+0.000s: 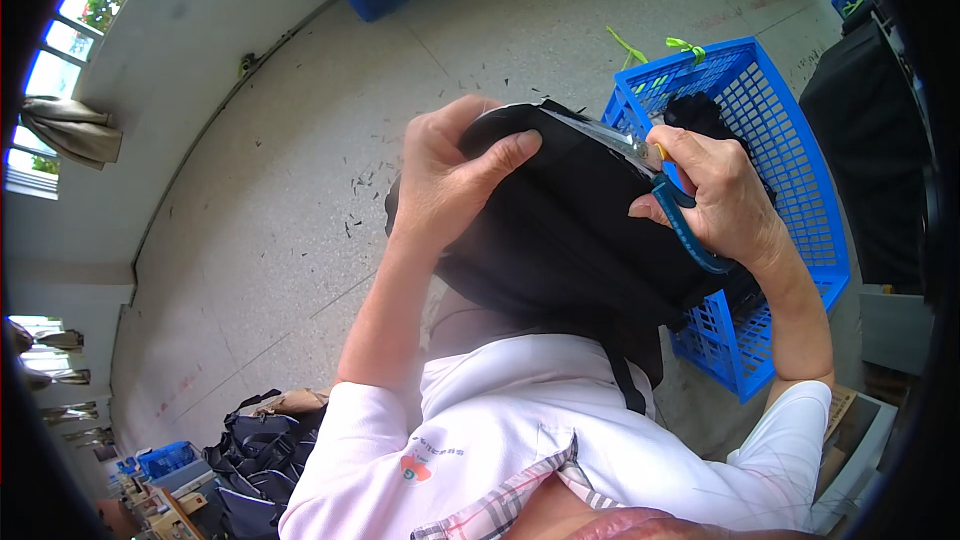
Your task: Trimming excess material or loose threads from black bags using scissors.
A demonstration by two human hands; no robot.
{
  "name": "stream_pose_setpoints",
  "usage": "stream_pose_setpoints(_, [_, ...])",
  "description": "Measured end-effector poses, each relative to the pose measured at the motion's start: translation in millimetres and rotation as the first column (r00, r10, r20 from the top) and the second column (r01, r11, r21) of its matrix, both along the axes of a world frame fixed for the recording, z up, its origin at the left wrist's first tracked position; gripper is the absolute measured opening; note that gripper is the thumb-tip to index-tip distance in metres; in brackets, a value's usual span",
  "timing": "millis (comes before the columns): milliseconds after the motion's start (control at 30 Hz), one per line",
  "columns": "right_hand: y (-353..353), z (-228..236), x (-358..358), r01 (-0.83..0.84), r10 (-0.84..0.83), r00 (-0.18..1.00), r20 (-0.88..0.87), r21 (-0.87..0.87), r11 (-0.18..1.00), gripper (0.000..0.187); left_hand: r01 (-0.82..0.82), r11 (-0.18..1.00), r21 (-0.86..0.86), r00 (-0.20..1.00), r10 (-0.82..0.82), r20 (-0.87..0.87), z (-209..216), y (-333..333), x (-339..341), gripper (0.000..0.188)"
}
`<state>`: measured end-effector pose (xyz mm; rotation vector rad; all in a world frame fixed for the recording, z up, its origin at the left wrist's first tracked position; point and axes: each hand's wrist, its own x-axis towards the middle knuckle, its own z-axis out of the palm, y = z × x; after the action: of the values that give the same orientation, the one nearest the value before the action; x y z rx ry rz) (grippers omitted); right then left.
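Indoors, a left hand (450, 165) pinches the far edge of a black fabric piece (610, 210) between thumb and fingers, while the right hand (715, 185) curls around blue-handled scissors (685, 225) farther right along that edge. A slack hold could let the cloth buckle under the blades, leaving a ragged edge or a nick in the panel; the left thumb, near the blades' line, could be caught should they slip. Dark and matte, with a pale strip along its far edge, the piece hangs left of a blue plastic crate (790, 130), partly overlapping it.
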<state>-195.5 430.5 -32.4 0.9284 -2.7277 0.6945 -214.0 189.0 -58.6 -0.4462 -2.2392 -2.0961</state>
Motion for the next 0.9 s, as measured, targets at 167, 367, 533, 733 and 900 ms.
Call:
stream_pose_setpoints(167, [-7,13,-7,-0.012,0.013,0.996,-0.088,0.013,1.0,0.045,0.006,0.999,-0.053,1.0,-0.007,-0.017,5,3,2,0.016])
stream_pose_setpoints(367, [5,23,-10,-0.056,0.046,0.993,0.11,0.09,0.994,0.052,0.003,0.997,-0.073,0.999,-0.007,-0.049,7,7,5,0.016])
stream_pose_setpoints(533, [8,38,-15,-0.066,0.039,0.989,0.139,0.192,0.979,0.053,0.0,0.996,-0.086,0.997,-0.006,-0.072,5,9,6,0.016])
stream_pose_setpoints(733, [6,45,-19,-0.138,0.121,0.988,0.091,0.211,0.968,0.053,-0.007,0.997,-0.08,0.996,0.0,-0.086,7,17,10,0.015])
stream_pose_setpoints(900, [8,38,-19,-0.136,0.097,0.983,0.158,0.262,0.955,0.052,-0.007,0.994,-0.112,0.999,0.002,-0.051,6,14,11,0.015])
